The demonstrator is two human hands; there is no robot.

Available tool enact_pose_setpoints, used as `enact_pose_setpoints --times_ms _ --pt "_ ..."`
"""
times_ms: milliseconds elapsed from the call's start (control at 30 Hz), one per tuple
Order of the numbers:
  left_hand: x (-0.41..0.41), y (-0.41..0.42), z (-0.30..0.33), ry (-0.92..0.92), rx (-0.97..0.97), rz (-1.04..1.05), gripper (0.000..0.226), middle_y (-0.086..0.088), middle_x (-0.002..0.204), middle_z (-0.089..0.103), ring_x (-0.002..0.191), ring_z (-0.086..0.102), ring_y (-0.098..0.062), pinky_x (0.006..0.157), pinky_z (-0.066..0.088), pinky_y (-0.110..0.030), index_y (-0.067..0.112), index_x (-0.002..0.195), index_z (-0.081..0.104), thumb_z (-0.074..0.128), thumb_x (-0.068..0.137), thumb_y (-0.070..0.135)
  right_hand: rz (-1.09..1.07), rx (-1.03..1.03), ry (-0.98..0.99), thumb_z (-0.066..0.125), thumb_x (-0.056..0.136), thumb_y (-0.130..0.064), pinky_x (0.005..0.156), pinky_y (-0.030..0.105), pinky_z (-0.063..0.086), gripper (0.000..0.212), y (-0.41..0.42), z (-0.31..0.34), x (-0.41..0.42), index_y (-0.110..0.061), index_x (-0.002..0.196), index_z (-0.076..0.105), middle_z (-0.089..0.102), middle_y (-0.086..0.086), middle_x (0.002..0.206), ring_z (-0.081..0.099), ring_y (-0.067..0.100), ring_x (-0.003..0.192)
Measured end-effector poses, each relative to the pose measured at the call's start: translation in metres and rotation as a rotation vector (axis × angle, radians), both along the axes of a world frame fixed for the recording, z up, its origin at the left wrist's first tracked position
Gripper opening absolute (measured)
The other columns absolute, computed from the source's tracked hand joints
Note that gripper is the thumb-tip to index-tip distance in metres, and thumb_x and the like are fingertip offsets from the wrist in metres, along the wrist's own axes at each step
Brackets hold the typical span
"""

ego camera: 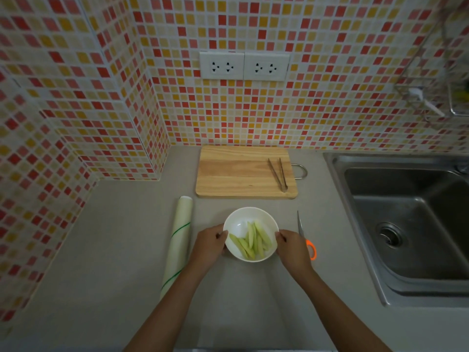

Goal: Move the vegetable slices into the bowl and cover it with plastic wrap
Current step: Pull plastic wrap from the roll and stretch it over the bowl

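Grey countertop under mosaic tile, and the roll of plastic wrap lies untouched at the left; left hand and right hand each curl fingers onto opposite rims of the white bowl, cucumber slices already inside, tongs parked on the bare cutting board. Transfer looks done; next, I'd judge, one hand lets go for the roll, with the orange-handled scissors just right for cutting a sheet.

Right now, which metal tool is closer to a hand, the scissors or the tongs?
The scissors: their orange handle lies right beside the right hand. The tongs rest far off on the cutting board.
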State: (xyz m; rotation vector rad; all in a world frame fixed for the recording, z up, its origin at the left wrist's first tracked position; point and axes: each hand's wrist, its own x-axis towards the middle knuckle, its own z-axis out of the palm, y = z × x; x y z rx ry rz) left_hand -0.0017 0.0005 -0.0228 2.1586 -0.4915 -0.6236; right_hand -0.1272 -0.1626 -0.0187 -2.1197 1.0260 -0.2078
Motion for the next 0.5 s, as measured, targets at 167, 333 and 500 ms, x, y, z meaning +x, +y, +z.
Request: enact_pose_setpoints --times_ms 167,333,500 --pt "0.012 0.023 0.012 -0.304 0.195 0.208 0.037 -0.012 0.112 0.069 0.107 0.064 -0.030 0.085 0.049 -0.036 0.014 0.125 0.065 0.054 0.095 0.034 -0.099 -0.100 -0.014 0.050 0.095 -0.037 0.079 0.032 0.050 0.035 -0.002 0.007 -0.009 -0.013 0.113 0.069 0.073 0.012 0.095 0.067 0.029 0.096" --pt "0.023 0.064 0.005 -0.374 0.563 0.270 0.047 -0.016 0.117 0.054 0.113 0.051 -0.035 0.085 0.048 -0.044 0.011 0.122 0.056 0.055 0.091 0.047 -0.145 -0.177 -0.091 0.055 0.092 -0.039 0.069 0.029 0.047 0.036 0.005 0.015 -0.022 -0.015 0.115 0.068 0.060 0.000 0.058 0.068 0.025 0.075" --pt "0.020 0.071 -0.009 -0.191 0.518 0.258 0.048 -0.019 0.123 0.053 0.116 0.054 -0.039 0.090 0.047 -0.045 0.006 0.126 0.051 0.054 0.094 0.041 -0.085 -0.188 -0.131 0.056 0.091 -0.037 0.067 0.029 0.047 0.027 0.017 0.016 -0.030 -0.019 0.104 0.072 0.060 0.001 0.052 0.062 0.021 0.057"
